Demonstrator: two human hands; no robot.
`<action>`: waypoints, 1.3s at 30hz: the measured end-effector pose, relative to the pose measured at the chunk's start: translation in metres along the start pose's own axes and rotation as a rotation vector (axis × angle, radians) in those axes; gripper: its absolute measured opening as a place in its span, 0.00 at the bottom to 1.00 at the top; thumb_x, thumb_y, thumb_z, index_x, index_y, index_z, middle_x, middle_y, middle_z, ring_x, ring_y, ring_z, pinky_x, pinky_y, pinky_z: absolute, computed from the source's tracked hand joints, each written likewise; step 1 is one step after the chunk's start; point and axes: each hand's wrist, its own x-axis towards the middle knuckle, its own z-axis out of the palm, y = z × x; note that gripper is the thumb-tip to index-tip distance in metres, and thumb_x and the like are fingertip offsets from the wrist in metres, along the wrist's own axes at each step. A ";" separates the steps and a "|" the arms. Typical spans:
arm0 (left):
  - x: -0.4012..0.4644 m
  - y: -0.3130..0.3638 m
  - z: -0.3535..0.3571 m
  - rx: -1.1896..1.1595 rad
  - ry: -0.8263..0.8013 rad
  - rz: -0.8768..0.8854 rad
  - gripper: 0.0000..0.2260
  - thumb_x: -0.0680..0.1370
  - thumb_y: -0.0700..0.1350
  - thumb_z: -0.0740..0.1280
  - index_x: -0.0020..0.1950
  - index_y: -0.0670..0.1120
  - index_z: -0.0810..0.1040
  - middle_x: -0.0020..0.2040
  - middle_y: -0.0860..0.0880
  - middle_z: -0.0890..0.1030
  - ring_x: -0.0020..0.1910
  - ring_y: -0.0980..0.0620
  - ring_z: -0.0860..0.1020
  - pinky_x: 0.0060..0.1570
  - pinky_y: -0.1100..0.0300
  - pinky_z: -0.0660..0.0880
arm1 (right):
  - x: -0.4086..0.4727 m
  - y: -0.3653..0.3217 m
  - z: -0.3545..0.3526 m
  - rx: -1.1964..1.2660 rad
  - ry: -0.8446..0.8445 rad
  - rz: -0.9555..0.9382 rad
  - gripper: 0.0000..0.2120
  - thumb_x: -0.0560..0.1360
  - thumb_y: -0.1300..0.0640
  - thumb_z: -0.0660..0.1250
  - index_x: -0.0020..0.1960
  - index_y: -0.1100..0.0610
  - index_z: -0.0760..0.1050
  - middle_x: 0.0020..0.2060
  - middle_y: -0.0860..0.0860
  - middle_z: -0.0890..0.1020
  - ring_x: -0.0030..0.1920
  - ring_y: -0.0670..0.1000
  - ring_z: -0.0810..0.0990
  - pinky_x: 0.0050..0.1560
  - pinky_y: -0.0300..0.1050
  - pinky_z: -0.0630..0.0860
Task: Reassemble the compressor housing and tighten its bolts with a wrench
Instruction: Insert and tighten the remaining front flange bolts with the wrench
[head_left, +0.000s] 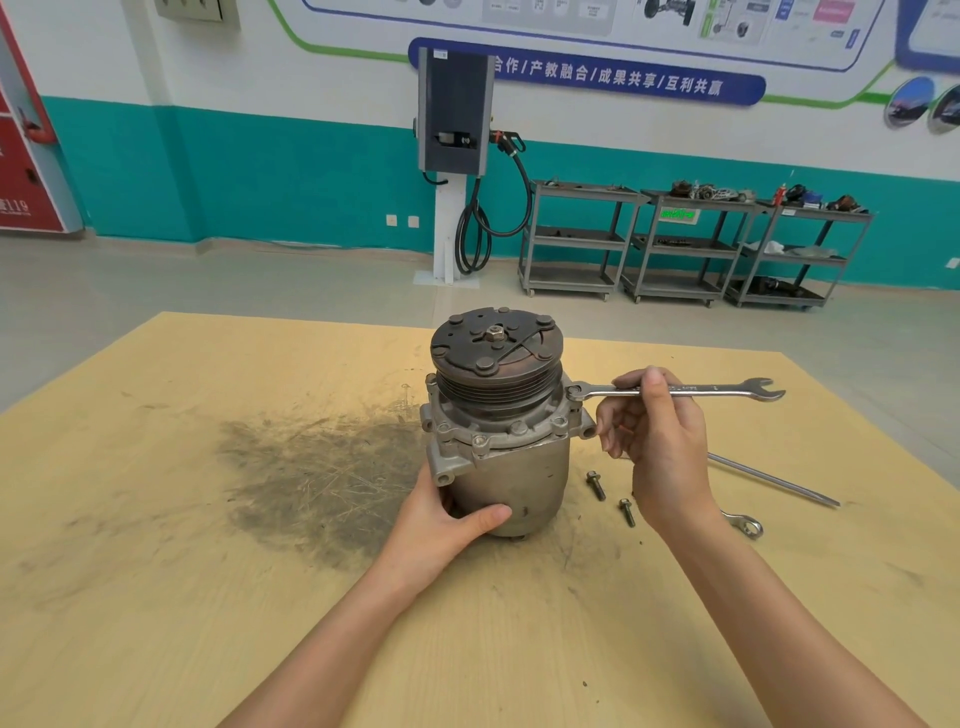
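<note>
**Ana:** The compressor (498, 426) stands upright near the middle of the wooden table (208, 519), pulley (496, 358) on top. The left hand (447, 514) wraps the lower body, thumb across the front, steadying it.

**Ben:** And the right hand (660, 441) pinches the shank of the combination wrench (675, 391) between thumb and fingers, ring end seated on a bolt at the flange's right side, just beside the pulley.

**Ana:** That looks like tightening under way. To do it well, the ring should sit fully down on the bolt head and stay level, and a grip farther out along the handle would probably give more leverage.

**Ben:** The left hand will need to brace firmly, or the housing may turn with the wrench.

**Ana:** Room to swing? The handle points right over open table. The pulley blocks the inward side, so the arc is likely limited.

**Ben:** Two loose bolts (610, 499) lie just right of the base, with a second wrench (745, 526) and a long rod-like tool (774, 480) beyond. The far table edge is well apart.
</note>
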 end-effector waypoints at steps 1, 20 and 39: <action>0.000 0.000 0.000 0.004 -0.002 0.000 0.50 0.56 0.69 0.80 0.74 0.54 0.68 0.69 0.59 0.76 0.69 0.60 0.74 0.73 0.52 0.69 | 0.002 -0.001 0.000 0.006 -0.005 0.005 0.15 0.84 0.55 0.51 0.44 0.58 0.71 0.26 0.53 0.77 0.24 0.49 0.71 0.24 0.38 0.67; 0.002 -0.002 -0.001 0.018 -0.001 -0.006 0.50 0.56 0.70 0.80 0.73 0.56 0.68 0.68 0.61 0.77 0.68 0.61 0.74 0.72 0.54 0.69 | 0.000 -0.003 0.002 0.007 0.007 0.034 0.14 0.85 0.54 0.51 0.45 0.58 0.71 0.25 0.54 0.77 0.22 0.49 0.70 0.24 0.37 0.67; 0.001 0.000 0.000 -0.008 0.003 -0.008 0.53 0.54 0.70 0.81 0.74 0.51 0.68 0.68 0.57 0.77 0.68 0.60 0.75 0.73 0.53 0.69 | 0.007 -0.003 0.003 0.073 -0.003 0.085 0.16 0.84 0.55 0.50 0.43 0.58 0.70 0.24 0.53 0.76 0.22 0.49 0.70 0.23 0.37 0.65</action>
